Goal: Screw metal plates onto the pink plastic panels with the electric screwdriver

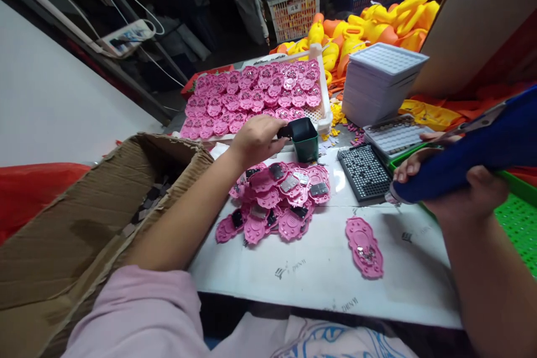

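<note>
My left hand (260,137) reaches past the pile, its fingers closed on a small black piece (285,132) beside a dark green square cup (306,144). Whether that piece is joined to the cup, I cannot tell. In my right hand (465,190) is a blue electric screwdriver (457,151), tilted with its tip down to the left. One pink plastic plate (364,247) lies alone on the white sheet (323,268), below the tip and apart from it. A heap of pink plates (268,193), many bearing black or grey rectangular parts, rests below my left hand.
A white crate (324,89) holds rows of pink plates. Right of it stand a stack of white trays (380,89), a black perforated tray (364,172) and a green basket (518,229). An open cardboard box (50,246) is at left. Yellow-orange pieces (356,33) lie behind.
</note>
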`<action>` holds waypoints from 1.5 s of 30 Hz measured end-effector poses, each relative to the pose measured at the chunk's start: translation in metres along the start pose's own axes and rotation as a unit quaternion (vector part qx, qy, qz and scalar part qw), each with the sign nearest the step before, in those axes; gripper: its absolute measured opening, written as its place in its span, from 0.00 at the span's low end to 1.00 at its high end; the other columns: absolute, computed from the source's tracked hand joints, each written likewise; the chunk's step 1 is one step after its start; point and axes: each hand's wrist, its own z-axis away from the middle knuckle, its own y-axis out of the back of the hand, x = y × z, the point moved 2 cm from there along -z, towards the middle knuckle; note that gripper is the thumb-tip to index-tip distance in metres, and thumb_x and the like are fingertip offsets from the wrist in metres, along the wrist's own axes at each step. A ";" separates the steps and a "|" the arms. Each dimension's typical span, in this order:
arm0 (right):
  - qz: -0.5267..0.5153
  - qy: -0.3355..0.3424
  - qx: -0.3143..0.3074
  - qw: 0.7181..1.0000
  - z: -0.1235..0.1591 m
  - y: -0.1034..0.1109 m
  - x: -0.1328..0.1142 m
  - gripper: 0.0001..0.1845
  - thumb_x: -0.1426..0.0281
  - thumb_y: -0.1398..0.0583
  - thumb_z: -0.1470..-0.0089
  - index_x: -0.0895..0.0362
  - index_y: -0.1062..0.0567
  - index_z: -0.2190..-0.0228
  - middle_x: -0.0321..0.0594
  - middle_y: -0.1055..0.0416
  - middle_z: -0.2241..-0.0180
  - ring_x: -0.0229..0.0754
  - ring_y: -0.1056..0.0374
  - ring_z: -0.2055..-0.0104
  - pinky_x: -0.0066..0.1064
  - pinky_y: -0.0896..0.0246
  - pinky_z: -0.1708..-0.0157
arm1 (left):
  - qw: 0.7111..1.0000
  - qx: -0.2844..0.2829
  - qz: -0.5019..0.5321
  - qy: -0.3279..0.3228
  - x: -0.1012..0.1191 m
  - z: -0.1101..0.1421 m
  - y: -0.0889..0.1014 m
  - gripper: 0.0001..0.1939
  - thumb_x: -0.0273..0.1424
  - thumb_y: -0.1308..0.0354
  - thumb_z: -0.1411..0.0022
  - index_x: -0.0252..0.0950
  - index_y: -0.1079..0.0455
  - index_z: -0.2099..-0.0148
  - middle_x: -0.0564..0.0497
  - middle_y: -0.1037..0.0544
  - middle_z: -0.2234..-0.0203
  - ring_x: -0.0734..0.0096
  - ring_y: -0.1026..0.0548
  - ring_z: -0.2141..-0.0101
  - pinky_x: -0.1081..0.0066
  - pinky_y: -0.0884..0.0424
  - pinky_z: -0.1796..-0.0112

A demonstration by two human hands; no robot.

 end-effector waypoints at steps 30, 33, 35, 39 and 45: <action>0.032 0.049 0.000 0.998 -0.002 -0.016 -0.007 0.23 0.53 0.39 0.62 0.55 0.38 0.70 0.35 0.31 0.82 0.42 0.33 0.82 0.34 0.37 0.84 | 0.972 0.003 0.224 -0.077 0.227 0.045 -0.032 0.10 0.30 0.49 0.37 0.35 0.27 0.67 0.47 0.24 0.75 0.66 0.31 0.72 0.67 0.37 0.72; 0.037 0.051 -0.002 0.998 -0.002 -0.017 -0.007 0.23 0.53 0.40 0.62 0.56 0.37 0.68 0.34 0.30 0.81 0.42 0.33 0.82 0.34 0.37 0.84 | 0.971 0.007 0.226 -0.078 0.229 0.045 -0.033 0.10 0.31 0.48 0.37 0.35 0.27 0.67 0.47 0.24 0.75 0.65 0.31 0.72 0.66 0.36 0.71; 0.040 0.054 -0.002 0.998 -0.002 -0.016 -0.007 0.25 0.53 0.40 0.62 0.56 0.36 0.66 0.33 0.30 0.81 0.41 0.34 0.82 0.33 0.37 0.84 | 0.969 0.009 0.235 -0.075 0.229 0.045 -0.032 0.10 0.32 0.47 0.38 0.34 0.26 0.67 0.47 0.24 0.75 0.65 0.31 0.71 0.65 0.36 0.71; 0.046 0.051 -0.006 0.998 -0.003 -0.016 -0.008 0.27 0.52 0.40 0.62 0.57 0.34 0.64 0.33 0.31 0.81 0.41 0.33 0.82 0.33 0.37 0.84 | 0.967 0.008 0.245 -0.074 0.230 0.046 -0.032 0.10 0.32 0.47 0.38 0.34 0.26 0.66 0.46 0.24 0.74 0.64 0.30 0.70 0.64 0.35 0.70; 0.058 0.049 0.004 0.997 -0.004 -0.016 -0.009 0.28 0.51 0.40 0.63 0.57 0.33 0.63 0.32 0.31 0.82 0.40 0.34 0.83 0.33 0.39 0.85 | 0.959 0.001 0.279 -0.055 0.231 0.047 -0.034 0.09 0.30 0.47 0.39 0.34 0.26 0.66 0.46 0.23 0.72 0.64 0.29 0.68 0.64 0.33 0.67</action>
